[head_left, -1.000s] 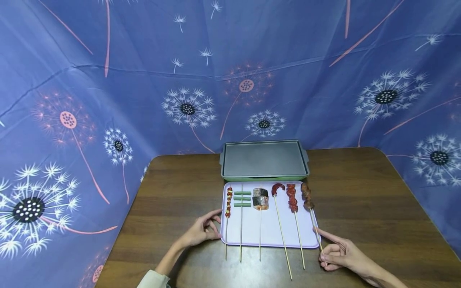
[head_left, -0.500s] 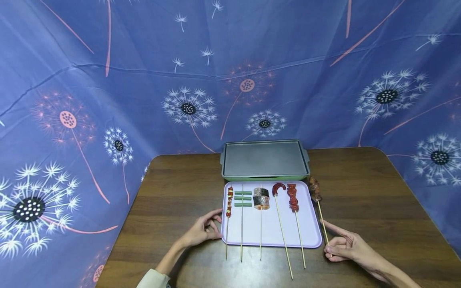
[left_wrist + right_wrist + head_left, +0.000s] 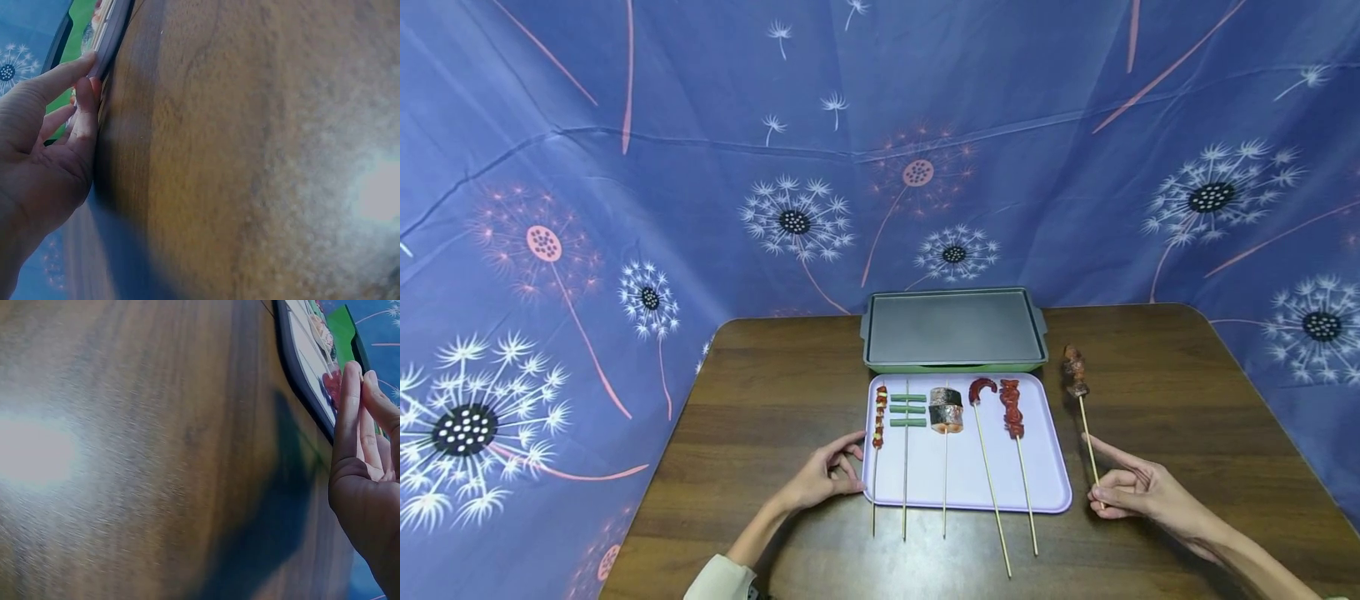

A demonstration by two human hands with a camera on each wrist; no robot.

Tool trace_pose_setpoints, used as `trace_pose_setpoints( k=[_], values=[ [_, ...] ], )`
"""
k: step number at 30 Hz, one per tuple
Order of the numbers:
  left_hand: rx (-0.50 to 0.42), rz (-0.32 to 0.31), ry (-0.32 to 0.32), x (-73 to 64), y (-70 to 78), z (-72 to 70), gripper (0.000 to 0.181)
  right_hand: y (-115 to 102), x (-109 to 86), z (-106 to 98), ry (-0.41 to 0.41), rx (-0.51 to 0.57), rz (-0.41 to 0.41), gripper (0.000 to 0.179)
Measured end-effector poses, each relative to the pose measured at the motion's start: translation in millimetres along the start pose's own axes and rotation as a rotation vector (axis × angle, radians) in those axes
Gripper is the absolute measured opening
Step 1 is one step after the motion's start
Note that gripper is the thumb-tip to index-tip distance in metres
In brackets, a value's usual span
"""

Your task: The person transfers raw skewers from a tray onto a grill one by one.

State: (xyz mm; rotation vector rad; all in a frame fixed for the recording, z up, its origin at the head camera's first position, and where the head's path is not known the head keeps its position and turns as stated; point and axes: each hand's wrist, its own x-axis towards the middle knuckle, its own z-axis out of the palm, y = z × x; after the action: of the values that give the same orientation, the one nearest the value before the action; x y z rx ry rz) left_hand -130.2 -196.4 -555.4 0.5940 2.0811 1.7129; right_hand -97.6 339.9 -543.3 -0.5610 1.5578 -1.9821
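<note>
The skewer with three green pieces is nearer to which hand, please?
Left. The left hand is at the left edge of the tray, left of that skewer; the right hand is farther off, beyond the tray's right edge.

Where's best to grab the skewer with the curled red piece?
Probably by the near end of its bare stick, coming from the near side: that end is thin, straight and juts past the tray, away from the curled red piece.
</note>
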Motion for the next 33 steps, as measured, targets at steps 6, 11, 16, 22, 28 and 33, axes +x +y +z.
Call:
trace_pose_setpoints(
  k=[6, 11, 16, 22, 28, 33],
  values=[
    [-0.007, 0.006, 0.003, 0.3, -0.8, 0.6, 0.080, -11.2, 6.0, -5.2, -0.004, -0.005, -0.029, 0.078],
    [-0.015, 0.002, 0.005, 0.3, -2.2, 0.5, 0.080, -21.8, 15.6, -8.3, -0.017, -0.011, -0.050, 0.078],
    [-0.026, -0.017, 0.010, 0.0, -1.5, 0.4, 0.081, -29.7, 25.6, -8.9, -0.003, -0.030, -0.050, 0.076],
    [-0.029, -0.012, 0.010, -0.1, -1.8, -0.1, 0.081, -33.7, 38.5, -7.0, 0.019, -0.053, -0.050, 0.073],
    [-0.027, 0.002, 0.006, 0.4, -2.2, 0.3, 0.080, -34.7, 52.3, -3.1, 0.010, -0.002, -0.066, 0.070],
    [-0.032, 0.007, 0.005, 0.1, -2.5, -0.1, 0.080, -37.6, 65.9, -3.3, 0.012, 0.039, -0.067, 0.068]
  ],
)
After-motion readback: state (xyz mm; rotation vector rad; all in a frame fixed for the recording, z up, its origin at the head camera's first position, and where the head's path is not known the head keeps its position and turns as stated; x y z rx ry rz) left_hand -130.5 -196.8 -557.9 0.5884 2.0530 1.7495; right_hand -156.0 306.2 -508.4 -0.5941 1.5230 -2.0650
